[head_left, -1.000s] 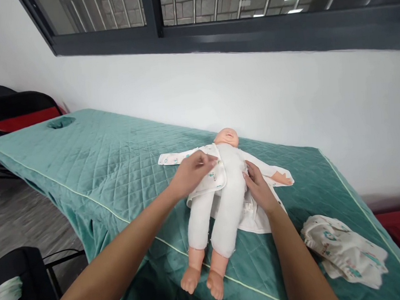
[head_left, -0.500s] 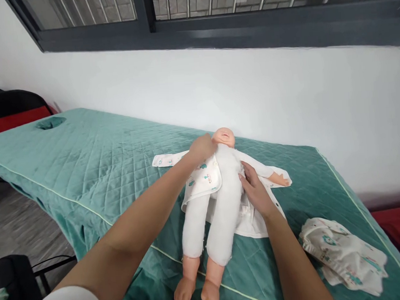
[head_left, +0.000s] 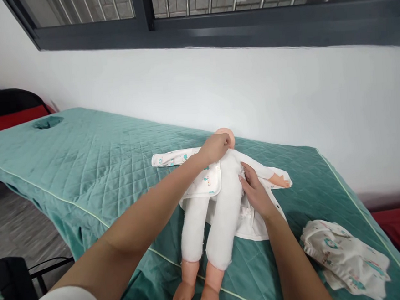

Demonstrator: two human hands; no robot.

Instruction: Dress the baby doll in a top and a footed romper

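A baby doll (head_left: 220, 203) with a white cloth body lies on its back, its feet toward me. Under it a white printed baby shirt (head_left: 202, 182) is spread, with one front panel folded over the doll's body. One shirt sleeve lies flat to the left; the doll's arm on the right is in the other. My left hand (head_left: 216, 148) is closed in a pinch at the doll's neck, covering part of its head; what the fingers hold is hidden. My right hand (head_left: 255, 189) grips the doll's right-hand side, thumb and fingers against the cloth.
A green quilted bed cover (head_left: 117, 142) lies beneath everything, with a hole at the far left. Folded printed baby clothing (head_left: 346, 256) lies at the right. A white wall and a dark window frame (head_left: 212, 32) stand behind. Red and black chairs (head_left: 8, 108) are at the left.
My left hand has moved right, from beside the doll's neck to over its neck and chin. My right hand stays at the doll's side.
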